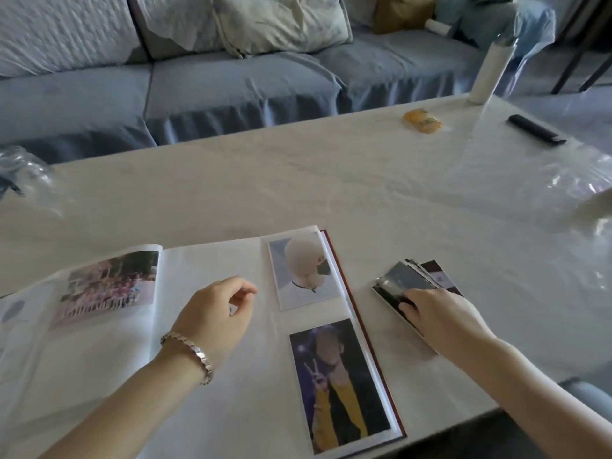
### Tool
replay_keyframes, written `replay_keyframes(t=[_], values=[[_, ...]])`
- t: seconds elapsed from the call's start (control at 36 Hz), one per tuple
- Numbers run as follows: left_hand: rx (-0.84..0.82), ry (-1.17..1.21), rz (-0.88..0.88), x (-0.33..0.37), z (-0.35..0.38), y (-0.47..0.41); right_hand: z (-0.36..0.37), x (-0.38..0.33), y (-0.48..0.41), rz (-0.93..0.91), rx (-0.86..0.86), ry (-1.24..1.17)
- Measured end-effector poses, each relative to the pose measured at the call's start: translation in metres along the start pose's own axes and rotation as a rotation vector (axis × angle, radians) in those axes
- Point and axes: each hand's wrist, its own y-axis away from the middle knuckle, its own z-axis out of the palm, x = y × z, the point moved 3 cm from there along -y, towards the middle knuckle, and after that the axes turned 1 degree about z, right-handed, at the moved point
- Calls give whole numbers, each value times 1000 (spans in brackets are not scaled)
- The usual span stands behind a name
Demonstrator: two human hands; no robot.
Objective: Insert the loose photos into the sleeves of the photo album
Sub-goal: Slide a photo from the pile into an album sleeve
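My right hand (440,314) curls its fingers onto the stack of loose photos (407,276), which lies on the counter (331,180) just right of the open photo album (205,260). My left hand (218,313) hovers over the album's right page, loosely curled and holding nothing. Any writing on the photos is too blurred to read.

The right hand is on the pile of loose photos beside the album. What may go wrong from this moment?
The stack of loose photos is fanned out under the right hand, so several may lift together or slide apart. Its top photo looks glossy; fingers could smudge it. The left hand does not clearly press the photo album, so a page may shift during insertion.
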Motion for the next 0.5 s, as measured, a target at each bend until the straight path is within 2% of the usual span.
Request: replay_keyframes(t=[0.14, 0.36, 0.5], values=[[-25, -3, -29, 6, 3, 4, -2, 0, 0, 37, 57, 53], [-48, 13, -54, 16, 7, 2, -13, -4, 4, 73, 194, -162], [-118, 55, -101, 16, 11, 2, -20, -6, 11, 89, 210, -328]])
